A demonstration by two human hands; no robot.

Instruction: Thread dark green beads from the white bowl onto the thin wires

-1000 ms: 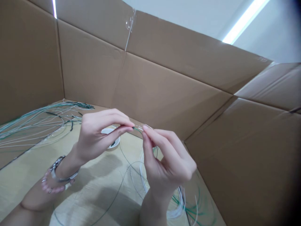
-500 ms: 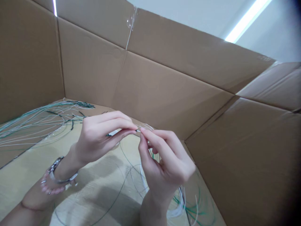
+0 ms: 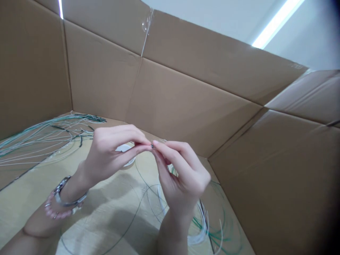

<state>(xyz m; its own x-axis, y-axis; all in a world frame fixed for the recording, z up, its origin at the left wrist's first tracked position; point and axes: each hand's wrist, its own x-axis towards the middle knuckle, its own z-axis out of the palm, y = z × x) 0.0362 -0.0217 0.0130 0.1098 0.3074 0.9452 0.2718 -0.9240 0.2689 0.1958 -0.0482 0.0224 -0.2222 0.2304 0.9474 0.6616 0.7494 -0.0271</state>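
Note:
My left hand [image 3: 117, 150] pinches a tiny dark piece [image 3: 152, 145] between thumb and forefinger. Its kind is too small to make out. From the other side, the thumb and forefinger of my right hand [image 3: 183, 173] close on the same spot, fingertips almost meeting those of the left. Partly hidden behind my left hand is a round white dish [image 3: 129, 163]. A thin dark wire [image 3: 132, 219] curves over the table below the hands. Whether it joins the held piece I cannot tell.
White and green wires [image 3: 39, 134], some with dark ends, lie in a bundle at the left. A coil of white wire [image 3: 200, 237] and loose green wires [image 3: 220, 238] lie beside my right forearm. Tall cardboard walls [image 3: 186, 102] stand around the pale tabletop [image 3: 79, 230].
My right hand has moved slightly left and closer to my left fingertips. The gap between the two pinches has narrowed. More of the white dish shows.

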